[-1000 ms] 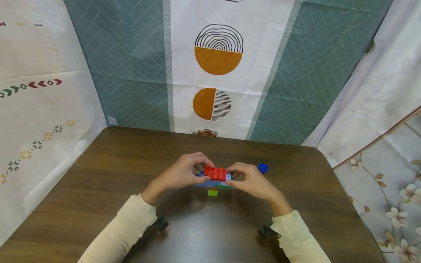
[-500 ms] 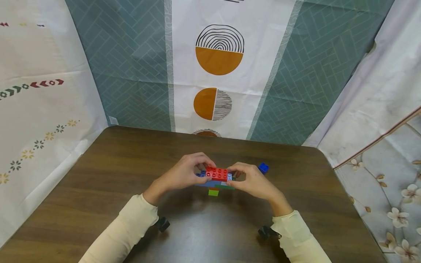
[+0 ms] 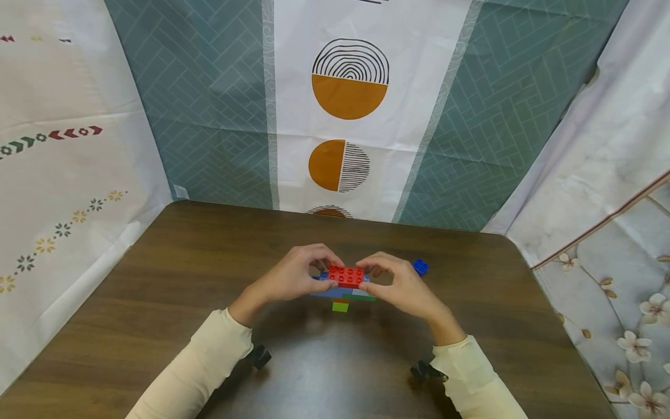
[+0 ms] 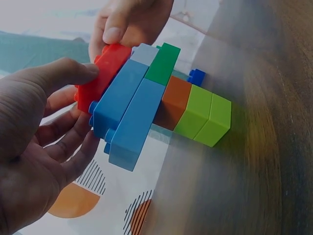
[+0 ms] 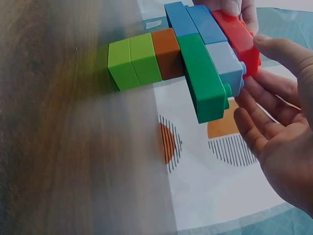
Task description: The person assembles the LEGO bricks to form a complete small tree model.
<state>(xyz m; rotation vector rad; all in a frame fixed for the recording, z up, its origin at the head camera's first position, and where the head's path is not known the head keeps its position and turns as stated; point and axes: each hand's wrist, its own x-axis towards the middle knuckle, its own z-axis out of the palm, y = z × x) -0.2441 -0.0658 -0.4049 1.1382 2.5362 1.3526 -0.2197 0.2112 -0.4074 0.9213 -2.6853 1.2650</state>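
Note:
A stack of toy building bricks stands on the table, lime-green bricks (image 5: 130, 61) and a brown brick (image 5: 167, 53) forming its narrow column. Wider layers sit above: a green brick (image 5: 203, 78), blue bricks (image 4: 120, 95) and a light-blue brick (image 5: 225, 61). On top lies a red brick (image 3: 346, 276), its studs facing up. My left hand (image 3: 300, 270) pinches the red brick's left end between thumb and fingers. At its right end, my right hand (image 3: 396, 285) holds the same brick, thumb on the near side and fingers behind. Both hands hide parts of the upper layers.
A loose dark-blue brick (image 3: 420, 267) lies on the wooden table (image 3: 209, 244), behind and to the right of the stack. A patterned cloth (image 3: 225, 116) hangs along the table's back edge, with more cloth at both sides.
My right fingers have shifted slightly left, from beside the light-blue brick onto the red brick's right end. My left hand keeps its grip, and the stack stays nearly in place.

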